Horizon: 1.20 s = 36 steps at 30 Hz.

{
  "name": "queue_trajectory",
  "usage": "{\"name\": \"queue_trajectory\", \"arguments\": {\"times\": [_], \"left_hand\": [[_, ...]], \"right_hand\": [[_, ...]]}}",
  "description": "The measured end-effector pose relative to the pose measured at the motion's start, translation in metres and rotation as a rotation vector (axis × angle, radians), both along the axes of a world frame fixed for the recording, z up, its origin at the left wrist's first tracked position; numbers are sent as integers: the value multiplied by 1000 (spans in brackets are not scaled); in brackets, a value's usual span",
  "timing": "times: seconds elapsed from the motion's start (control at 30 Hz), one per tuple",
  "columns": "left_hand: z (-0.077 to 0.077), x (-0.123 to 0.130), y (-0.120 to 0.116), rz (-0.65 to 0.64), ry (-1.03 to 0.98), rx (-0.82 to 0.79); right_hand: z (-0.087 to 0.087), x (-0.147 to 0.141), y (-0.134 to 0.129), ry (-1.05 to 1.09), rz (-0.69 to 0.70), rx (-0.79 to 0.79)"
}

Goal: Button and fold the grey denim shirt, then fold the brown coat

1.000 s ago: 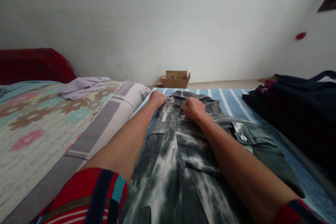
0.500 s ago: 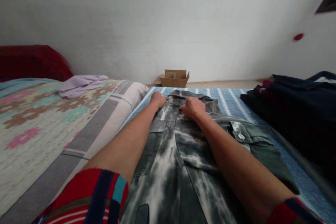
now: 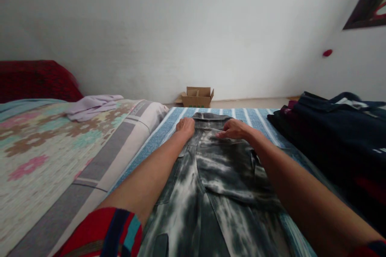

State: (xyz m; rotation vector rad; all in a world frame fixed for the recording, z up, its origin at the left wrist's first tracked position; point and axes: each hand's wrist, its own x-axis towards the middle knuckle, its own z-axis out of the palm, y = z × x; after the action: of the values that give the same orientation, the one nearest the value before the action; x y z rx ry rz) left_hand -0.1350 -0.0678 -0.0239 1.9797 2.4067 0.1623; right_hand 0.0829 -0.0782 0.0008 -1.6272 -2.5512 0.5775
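Grey, black and white tie-dye trousers lie lengthwise before me, waistband at the far end and legs running toward me. My left hand is closed on the left edge of the trousers just below the waistband. My right hand is closed at the right side near the waistband, with its thumb on the cloth; its other fingertips are partly hidden. The fabric between my hands lies fairly flat. My right forearm covers part of the trousers' right edge.
Beneath the trousers is a blue-and-white striped cover. A stack of dark folded clothes sits at the right. To the left are a flowered bedspread and a lilac cloth. A cardboard box stands by the wall.
My right hand has moved right across the trousers. The right-side fabric with the buttoned pocket, spread out before, is now drawn inward, and that pocket's button no longer shows. The left hand stays at the waist edge.
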Motion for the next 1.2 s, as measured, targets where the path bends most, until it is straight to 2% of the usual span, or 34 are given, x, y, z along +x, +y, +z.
{"name": "queue_trajectory", "arguments": {"times": [0.2,0.43,0.6,0.7,0.8,0.87,1.0,1.1,1.2], "left_hand": [[-3,6,-17,-66,63,-126],[-14,10,-25,-60,62,-119],[-17,11,-24,-48,36,-117],[-17,10,-24,-41,25,-117],[-18,11,-24,-25,16,-119],[-19,11,-24,-15,12,-120],[-22,13,-24,-9,13,-111],[-25,13,-25,2,19,-97],[-27,14,-26,0,22,-76]], "right_hand": [[-7,49,-2,31,-60,-68],[-13,109,-21,27,-216,-101],[-14,148,-41,136,-238,-159],[-21,154,-46,198,-258,-178],[-25,152,-49,191,-310,-125],[-21,151,-53,186,-335,-91],[0,156,-60,111,-314,-2],[1,160,-64,42,-304,-88],[-17,161,-65,44,-321,-183]]}}
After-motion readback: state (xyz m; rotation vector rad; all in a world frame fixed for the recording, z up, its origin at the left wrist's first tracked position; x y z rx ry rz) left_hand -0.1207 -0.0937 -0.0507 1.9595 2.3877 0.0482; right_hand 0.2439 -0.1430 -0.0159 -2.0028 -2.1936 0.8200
